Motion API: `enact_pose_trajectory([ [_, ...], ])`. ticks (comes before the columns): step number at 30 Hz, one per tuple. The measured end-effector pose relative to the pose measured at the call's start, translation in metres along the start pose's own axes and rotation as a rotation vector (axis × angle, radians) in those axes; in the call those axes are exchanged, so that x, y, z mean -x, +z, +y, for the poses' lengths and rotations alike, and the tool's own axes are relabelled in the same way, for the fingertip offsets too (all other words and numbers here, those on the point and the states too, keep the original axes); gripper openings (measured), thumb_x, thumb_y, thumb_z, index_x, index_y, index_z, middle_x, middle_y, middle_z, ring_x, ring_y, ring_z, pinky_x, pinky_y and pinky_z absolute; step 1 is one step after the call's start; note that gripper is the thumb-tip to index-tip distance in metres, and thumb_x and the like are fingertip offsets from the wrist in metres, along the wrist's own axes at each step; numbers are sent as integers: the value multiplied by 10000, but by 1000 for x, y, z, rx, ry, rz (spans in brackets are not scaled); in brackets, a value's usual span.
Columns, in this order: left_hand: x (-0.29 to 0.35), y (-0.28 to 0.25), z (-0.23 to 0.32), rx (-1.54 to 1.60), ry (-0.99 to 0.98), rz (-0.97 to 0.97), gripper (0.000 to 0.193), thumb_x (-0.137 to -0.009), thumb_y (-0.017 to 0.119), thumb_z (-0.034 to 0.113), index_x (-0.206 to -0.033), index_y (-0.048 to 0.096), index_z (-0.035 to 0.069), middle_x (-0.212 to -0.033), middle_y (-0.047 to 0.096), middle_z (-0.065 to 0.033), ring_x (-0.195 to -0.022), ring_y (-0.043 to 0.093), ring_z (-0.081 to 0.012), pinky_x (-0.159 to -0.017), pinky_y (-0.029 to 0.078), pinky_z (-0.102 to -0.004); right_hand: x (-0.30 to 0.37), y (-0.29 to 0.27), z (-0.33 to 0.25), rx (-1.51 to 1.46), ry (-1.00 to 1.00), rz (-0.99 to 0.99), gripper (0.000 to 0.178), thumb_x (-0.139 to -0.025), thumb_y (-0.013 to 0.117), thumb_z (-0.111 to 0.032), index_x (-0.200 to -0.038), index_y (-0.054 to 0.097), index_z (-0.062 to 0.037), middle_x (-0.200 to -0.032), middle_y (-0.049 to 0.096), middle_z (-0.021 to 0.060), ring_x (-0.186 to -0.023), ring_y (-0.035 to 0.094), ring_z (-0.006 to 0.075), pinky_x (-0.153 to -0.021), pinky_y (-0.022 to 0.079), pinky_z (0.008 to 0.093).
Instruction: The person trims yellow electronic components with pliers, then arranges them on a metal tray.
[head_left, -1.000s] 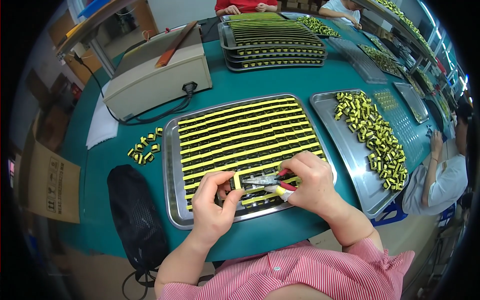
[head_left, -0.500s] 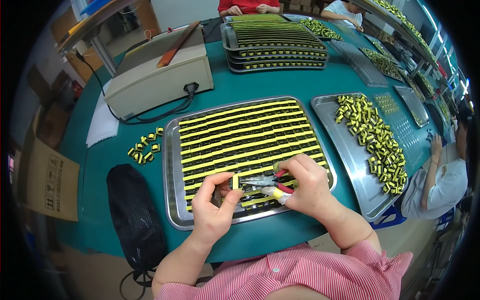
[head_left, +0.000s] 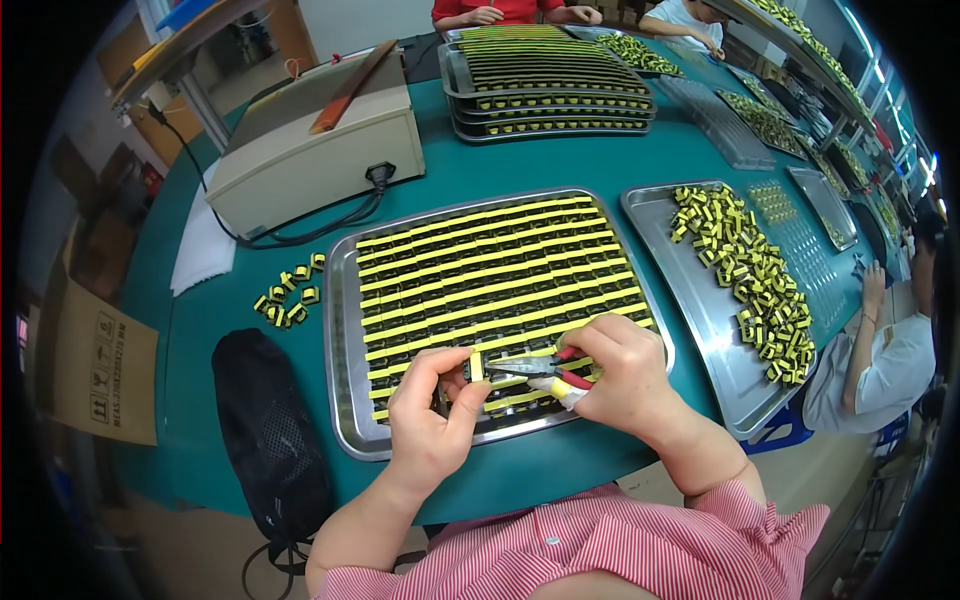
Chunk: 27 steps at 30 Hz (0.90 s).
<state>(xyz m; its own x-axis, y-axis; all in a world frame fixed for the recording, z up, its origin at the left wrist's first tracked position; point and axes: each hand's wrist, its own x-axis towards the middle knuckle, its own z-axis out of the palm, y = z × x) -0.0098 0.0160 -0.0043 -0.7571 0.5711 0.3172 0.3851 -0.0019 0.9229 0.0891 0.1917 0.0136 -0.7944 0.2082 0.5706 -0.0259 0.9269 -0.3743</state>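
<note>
Far left: I saw a black mesh bag (head_left: 268,430) and a small heap of loose yellow-black parts (head_left: 288,297) on the teal tabletop (head_left: 560,165), well left of my fingers.
Left hand (head_left: 428,420): its fingers were pinched on one small yellow-taped part (head_left: 476,364), held upright at the tray's near edge, palm turned inward.
Key relation: the part stood just left of the pliers' tips, its long axis up and down, across the pliers' line; the left hand was the nearer.
Tray (head_left: 345,400): rows of yellow-banded parts ran left to right beyond my fingers.
Right hand (head_left: 625,375): clenched around the red-handled pliers (head_left: 535,367), nose pointing left, wrist bent in.
Far right: a second tray (head_left: 700,310) of loose parts lay beyond that hand.
</note>
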Motion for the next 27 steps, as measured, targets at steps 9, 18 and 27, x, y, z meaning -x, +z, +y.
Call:
enact_pose_trajectory([
  [9,-5,-7,-2,317,-292,-108,256,-830,570,51,-1065,533,-45,-824,583,-59,-675,537,-89,-615,445,-206,-3,4,-1,-101,58,-16,322,-563,808,-193,-771,607,-52,-687,558,52,-578,578,193,-493,468,279],
  [18,-8,-5,-4,585,-384,-149,273,-871,504,51,-1120,509,-60,-887,606,-96,-682,564,-109,-624,465,-215,-2,2,0,-63,110,-55,298,-587,798,-195,-761,602,-53,-687,559,60,-587,585,203,-516,476,289],
  [27,-8,-6,-4,599,-396,-155,272,-864,504,36,-1119,507,-60,-900,604,-98,-688,563,-112,-635,469,-219,-1,1,-1,-45,103,-80,286,-594,792,-198,-753,605,-52,-677,557,61,-582,579,208,-507,466,294],
])
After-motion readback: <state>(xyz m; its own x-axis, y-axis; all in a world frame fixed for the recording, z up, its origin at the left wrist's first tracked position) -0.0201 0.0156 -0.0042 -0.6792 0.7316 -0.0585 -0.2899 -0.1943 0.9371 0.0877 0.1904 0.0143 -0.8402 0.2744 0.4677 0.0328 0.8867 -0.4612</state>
